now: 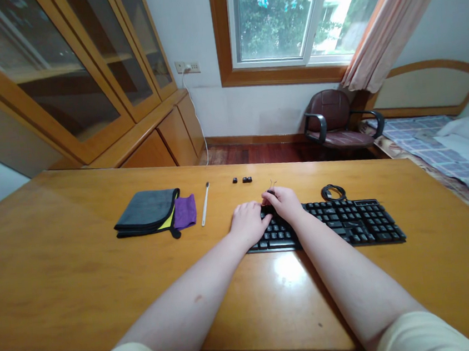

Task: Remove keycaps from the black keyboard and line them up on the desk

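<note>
A black keyboard (348, 222) lies on the desk in front of me. My left hand (247, 223) rests over its left end, the thumb stretched apart from the fingers and lying on the keys. Close beside it, my right hand (286, 202) is closed in a pinch above the upper left keys. Two thin wire prongs of a keycap puller (272, 182) stick up from its fingertips; the rest is hidden in the grip. Beyond the hands sit a single black keycap (235, 180) and a pair of keycaps (247, 179) side by side.
A white toothbrush (205, 203) lies left of the hands. Farther left are a folded grey cloth (148, 209) and a purple cloth (185, 211). A coiled black cable (333, 192) sits behind the keyboard. A chair (333, 120) stands beyond the far edge of the desk (82, 281).
</note>
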Demonstrator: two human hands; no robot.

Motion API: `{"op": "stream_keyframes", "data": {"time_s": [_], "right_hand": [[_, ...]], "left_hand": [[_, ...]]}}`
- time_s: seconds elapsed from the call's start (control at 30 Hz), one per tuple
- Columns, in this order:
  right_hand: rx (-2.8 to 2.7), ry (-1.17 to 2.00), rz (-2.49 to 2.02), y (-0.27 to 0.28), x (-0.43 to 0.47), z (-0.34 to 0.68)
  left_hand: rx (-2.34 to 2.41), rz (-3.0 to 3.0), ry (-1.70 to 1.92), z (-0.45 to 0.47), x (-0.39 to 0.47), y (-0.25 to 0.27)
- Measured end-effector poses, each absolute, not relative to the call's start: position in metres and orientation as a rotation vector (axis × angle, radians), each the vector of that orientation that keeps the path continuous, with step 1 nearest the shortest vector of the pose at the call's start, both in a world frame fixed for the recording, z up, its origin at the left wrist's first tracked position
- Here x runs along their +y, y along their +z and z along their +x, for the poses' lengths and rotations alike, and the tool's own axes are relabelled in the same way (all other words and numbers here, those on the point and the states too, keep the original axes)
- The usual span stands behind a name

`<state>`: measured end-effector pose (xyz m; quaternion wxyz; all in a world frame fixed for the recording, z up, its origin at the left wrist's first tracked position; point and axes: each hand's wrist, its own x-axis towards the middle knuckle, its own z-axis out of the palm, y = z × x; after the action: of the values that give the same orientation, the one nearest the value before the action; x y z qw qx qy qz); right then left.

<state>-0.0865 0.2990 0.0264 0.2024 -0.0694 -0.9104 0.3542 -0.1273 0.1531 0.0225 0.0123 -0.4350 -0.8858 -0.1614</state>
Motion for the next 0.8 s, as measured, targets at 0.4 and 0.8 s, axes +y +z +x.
{"op": "stream_keyframes", "data": {"time_s": [0.4,0.8], "right_hand": [[-2.174,1.377,-0.319,0.022,0.301,-0.086],[-1.786,2.009,-0.358,0.019,0.296,-0.096]], "left_hand": [[-2.779,-1.346,-0.488,-0.126,0.154,0.023],[-2.64,-1.293,-1.437,-0.147,0.148,0.022]]}}
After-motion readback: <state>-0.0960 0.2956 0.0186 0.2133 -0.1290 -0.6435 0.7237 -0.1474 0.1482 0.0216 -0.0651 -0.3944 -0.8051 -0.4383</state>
